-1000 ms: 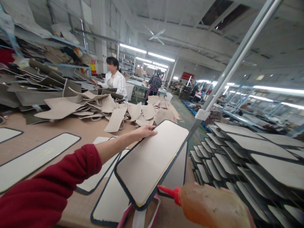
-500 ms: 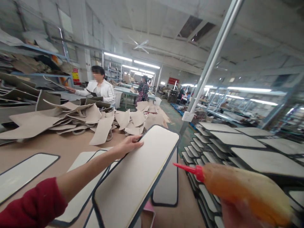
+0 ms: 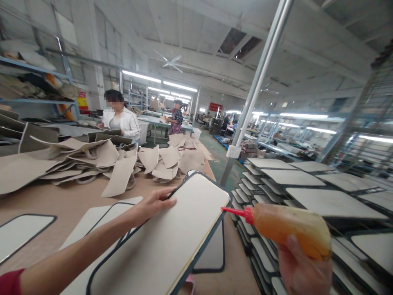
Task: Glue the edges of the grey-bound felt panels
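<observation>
So the left hand [image 3: 159, 201] is gripping the left edge of a white panel with a dark border [image 3: 175, 237], thumb lying on the top face and fingers going round the edge. The panel is slanting across the near middle of the scene, over the brown table [image 3: 239, 262], its near end running out of view. The right hand [image 3: 302, 262] is wrapping round a squeeze bottle of amber stuff [image 3: 288, 225] over on the right, holding it pretty much sideways. Its red nozzle [image 3: 236, 211] is pointing left, with the tip sitting right at the panel's right edge, close to the far right corner, though I can't tell if it's really touching. A yellowish line is running along that same edge. Another panel [image 3: 21, 233] is lying on the table at the left, and a big stack of panels [image 3: 307, 180] is filling the right side. Farther off, a heap of beige pieces [image 3: 119, 176] is covering the far left of the table, and a person in a white jacket [image 3: 125, 123] is standing behind it
</observation>
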`<state>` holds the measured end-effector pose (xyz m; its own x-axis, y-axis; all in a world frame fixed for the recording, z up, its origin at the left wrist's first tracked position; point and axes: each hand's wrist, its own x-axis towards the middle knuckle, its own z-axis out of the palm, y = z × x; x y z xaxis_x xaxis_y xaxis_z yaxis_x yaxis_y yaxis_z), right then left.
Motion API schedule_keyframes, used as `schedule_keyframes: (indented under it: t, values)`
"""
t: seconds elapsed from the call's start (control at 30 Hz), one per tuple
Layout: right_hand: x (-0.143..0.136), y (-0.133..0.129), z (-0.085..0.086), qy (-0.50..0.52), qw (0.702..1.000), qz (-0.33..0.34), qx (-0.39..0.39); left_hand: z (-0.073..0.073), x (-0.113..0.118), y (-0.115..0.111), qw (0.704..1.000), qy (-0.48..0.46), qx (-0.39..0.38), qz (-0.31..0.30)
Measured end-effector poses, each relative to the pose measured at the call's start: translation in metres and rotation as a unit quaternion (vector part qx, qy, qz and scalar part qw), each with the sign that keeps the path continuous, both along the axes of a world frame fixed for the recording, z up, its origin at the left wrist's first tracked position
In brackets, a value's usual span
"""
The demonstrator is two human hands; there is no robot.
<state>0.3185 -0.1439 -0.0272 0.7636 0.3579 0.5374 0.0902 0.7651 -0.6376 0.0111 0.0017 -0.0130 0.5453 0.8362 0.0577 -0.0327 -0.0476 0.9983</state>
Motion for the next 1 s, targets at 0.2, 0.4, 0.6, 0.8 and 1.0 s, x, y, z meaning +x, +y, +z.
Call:
schedule_keyframes:
  t: [0.2, 0.4, 0.6, 0.8, 1.0]
  values:
    - [-0.006, -0.005, -0.002, 0.054, 0.998, 0.031, -0.012, -0.004, 0.003, 0.006, 1.000, -0.009, -0.001, -0.009]
    - [-0.010, -0.009, -0.009, 0.034, 0.997, 0.055, -0.050, -0.002, 0.004, 0.006, 1.000, -0.014, -0.003, -0.028]
    - [-0.014, -0.010, -0.015, 0.054, 0.993, 0.070, -0.074, -0.005, 0.004, 0.014, 0.999, -0.021, -0.026, -0.005]
    - [-0.020, -0.010, -0.021, 0.068, 0.990, 0.075, -0.094, -0.004, 0.005, 0.017, 0.998, -0.030, -0.058, 0.010]
    - [-0.017, -0.010, -0.035, 0.076, 0.987, 0.086, -0.110, -0.001, 0.009, 0.019, 0.997, -0.037, -0.066, 0.025]
